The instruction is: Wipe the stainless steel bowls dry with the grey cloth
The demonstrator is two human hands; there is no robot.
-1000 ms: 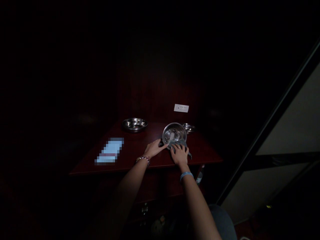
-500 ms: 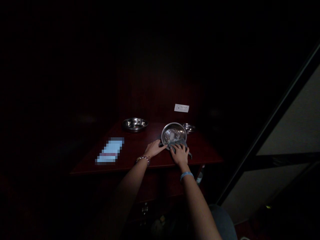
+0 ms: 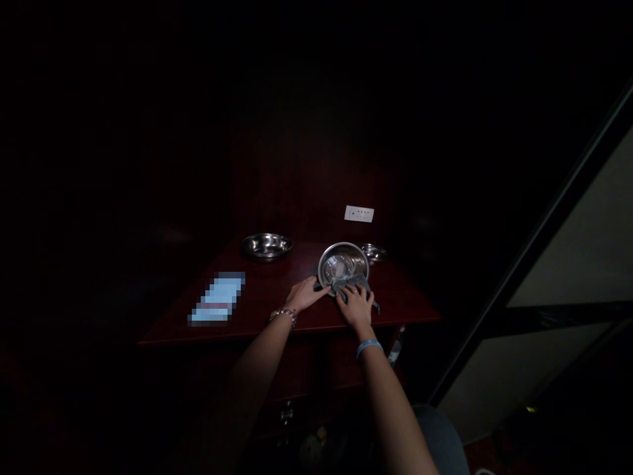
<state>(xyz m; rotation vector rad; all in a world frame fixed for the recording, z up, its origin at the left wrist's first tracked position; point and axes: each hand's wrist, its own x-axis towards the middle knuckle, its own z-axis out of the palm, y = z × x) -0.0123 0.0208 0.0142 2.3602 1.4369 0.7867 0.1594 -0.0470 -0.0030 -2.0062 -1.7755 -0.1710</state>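
Observation:
A shiny metal bowl (image 3: 332, 264) is tilted up on the dark red table, its inside facing me. My left hand (image 3: 302, 294) grips the bowl's near left edge, the thumb in front and the other fingers partly hidden behind it. A grey cloth (image 3: 362, 282) drapes over the near right rim. My right hand (image 3: 356, 307) presses this cloth against the bowl with bent, slightly spread fingers. Part of the cloth hangs out to the right of that hand.
A wide metal dish (image 3: 267, 247) sits at the table's back left, and a smaller metal dish (image 3: 374, 253) stands behind the bowl. A blurred-out bright rectangle (image 3: 218, 300) lies on the left. A wall socket (image 3: 359, 214) is behind; a bottle (image 3: 396, 348) stands below the right edge.
The bowl has shifted very slightly to the left. Both hands keep nearly the same places on the bowl and cloth.

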